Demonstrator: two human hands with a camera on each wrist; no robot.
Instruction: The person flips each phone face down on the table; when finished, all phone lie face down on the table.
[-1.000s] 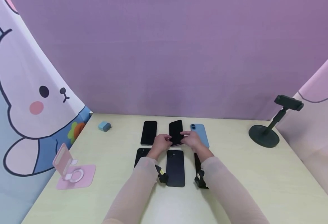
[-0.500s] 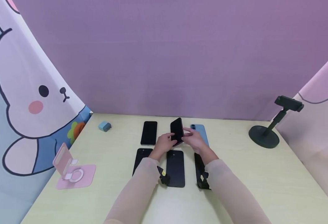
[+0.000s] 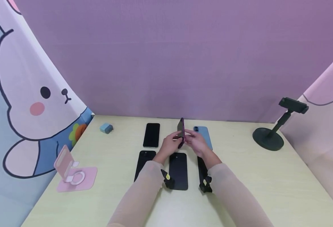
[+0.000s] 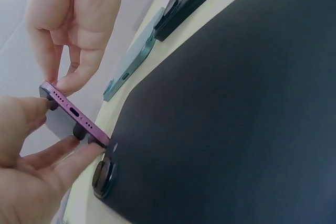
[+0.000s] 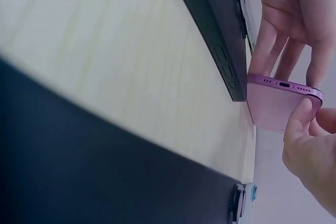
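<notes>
Both hands hold a pink-purple smartphone [image 3: 181,126] above the back middle of the table; it stands nearly edge-on in the head view. My left hand [image 3: 169,145] pinches its lower left side, fingers on the dark screen side. My right hand [image 3: 196,142] pinches the opposite edge, and the phone's pink back [image 5: 270,106] faces it in the right wrist view. The bottom edge with its charging port shows in both wrist views. A dark phone [image 3: 178,171] lies just in front, camera side up, and a blue phone [image 3: 204,134] lies partly behind my right hand.
Further phones lie around: a black phone [image 3: 151,135] at back left, another black phone [image 3: 144,160] by the left forearm, and a black phone [image 3: 202,168] under the right wrist. A pink folding stand [image 3: 76,178], a blue block [image 3: 106,128] and a black stand [image 3: 268,138] stand farther out.
The held phone has been lifted from lying almost flat and turned from screen-facing to nearly edge-on. My left hand has moved slightly right along with it.
</notes>
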